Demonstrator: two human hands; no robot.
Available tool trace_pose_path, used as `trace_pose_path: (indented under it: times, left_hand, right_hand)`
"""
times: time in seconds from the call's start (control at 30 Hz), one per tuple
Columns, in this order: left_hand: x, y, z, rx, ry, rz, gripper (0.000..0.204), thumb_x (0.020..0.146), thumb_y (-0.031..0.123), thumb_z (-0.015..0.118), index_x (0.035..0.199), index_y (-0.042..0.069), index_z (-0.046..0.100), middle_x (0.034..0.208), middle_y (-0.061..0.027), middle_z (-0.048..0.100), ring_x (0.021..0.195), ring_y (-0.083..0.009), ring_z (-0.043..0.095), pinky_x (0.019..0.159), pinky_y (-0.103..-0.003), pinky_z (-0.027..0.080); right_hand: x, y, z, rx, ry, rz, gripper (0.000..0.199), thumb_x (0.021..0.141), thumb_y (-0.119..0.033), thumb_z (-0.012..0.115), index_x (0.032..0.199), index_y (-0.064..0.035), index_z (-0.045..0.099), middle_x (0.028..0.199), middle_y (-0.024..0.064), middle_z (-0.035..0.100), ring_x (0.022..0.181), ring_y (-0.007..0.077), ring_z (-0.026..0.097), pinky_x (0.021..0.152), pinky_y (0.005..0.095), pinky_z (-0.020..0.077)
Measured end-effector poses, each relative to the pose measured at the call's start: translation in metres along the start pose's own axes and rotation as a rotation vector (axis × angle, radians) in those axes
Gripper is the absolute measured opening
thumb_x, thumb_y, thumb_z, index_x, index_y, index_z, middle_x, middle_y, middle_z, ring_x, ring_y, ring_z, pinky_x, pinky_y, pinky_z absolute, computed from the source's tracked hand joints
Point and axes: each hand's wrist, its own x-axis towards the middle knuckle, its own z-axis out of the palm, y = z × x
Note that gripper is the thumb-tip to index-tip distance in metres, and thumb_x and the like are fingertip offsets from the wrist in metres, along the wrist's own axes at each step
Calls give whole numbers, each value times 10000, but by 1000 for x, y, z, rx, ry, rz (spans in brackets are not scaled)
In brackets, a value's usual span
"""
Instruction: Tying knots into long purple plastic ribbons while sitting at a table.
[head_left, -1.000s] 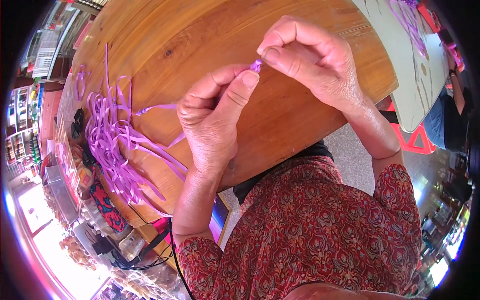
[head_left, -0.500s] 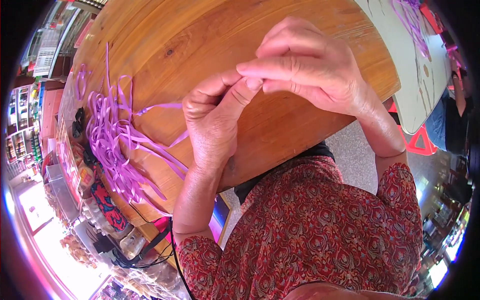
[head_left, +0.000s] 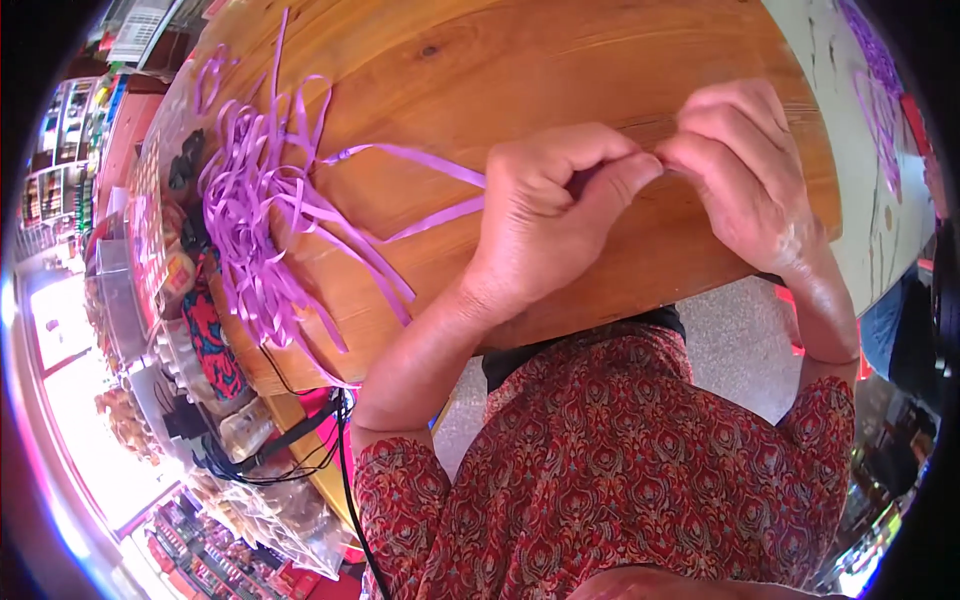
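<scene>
Over the brown wooden worktop (head_left: 560, 70), the left hand (head_left: 555, 215) has its grip clamped on a narrow, flat purple ribbon (head_left: 430, 160), which trails left toward a tangled heap of purple ribbons (head_left: 250, 235). The right hand's (head_left: 745, 180) fingertips are just beside the left thumb; whether its grip holds ribbon, I cannot tell.

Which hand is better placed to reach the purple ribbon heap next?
Probably the left hand: it is nearer the purple ribbon heap on the wooden table, while the right hand is farther off, beyond the left.
</scene>
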Motion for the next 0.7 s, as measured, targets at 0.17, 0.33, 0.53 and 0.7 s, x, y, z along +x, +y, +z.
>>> trace_pose_path:
  times: [0.17, 0.33, 0.53, 0.7]
  left_hand:
    - [-2, 5, 3, 56, 64, 172, 11, 796, -10, 657, 796, -2, 649, 660, 14, 589, 615, -42, 509, 536, -192, 409]
    - [-5, 8, 2, 87, 96, 176, 23, 786, -20, 662, 801, -6, 652, 713, -11, 632, 637, -50, 539, 570, -183, 433]
    - [-4, 9, 1, -69, 128, 38, 51, 797, -11, 651, 842, 9, 663, 761, -9, 643, 680, -69, 565, 613, -183, 450]
    - [-3, 11, 1, -239, 183, -54, 11, 806, -1, 654, 812, 6, 662, 728, 22, 616, 661, -29, 516, 600, -164, 416]
  right_hand:
    - [-3, -1, -6, -92, -2, 4, 194, 584, -77, 684, 749, -35, 590, 744, 58, 543, 754, 225, 554, 697, 338, 408]
    - [-6, 0, -6, -43, 42, -30, 211, 585, -23, 695, 772, 11, 603, 767, 97, 543, 756, 260, 555, 679, 383, 415]
    - [-15, 7, -5, 35, 68, 68, 243, 625, -37, 726, 842, 2, 623, 786, 85, 570, 759, 244, 557, 676, 341, 431]
    - [-26, 11, -7, 330, 66, 329, 411, 646, -93, 752, 1023, -7, 612, 803, 77, 589, 786, 228, 565, 693, 324, 450]
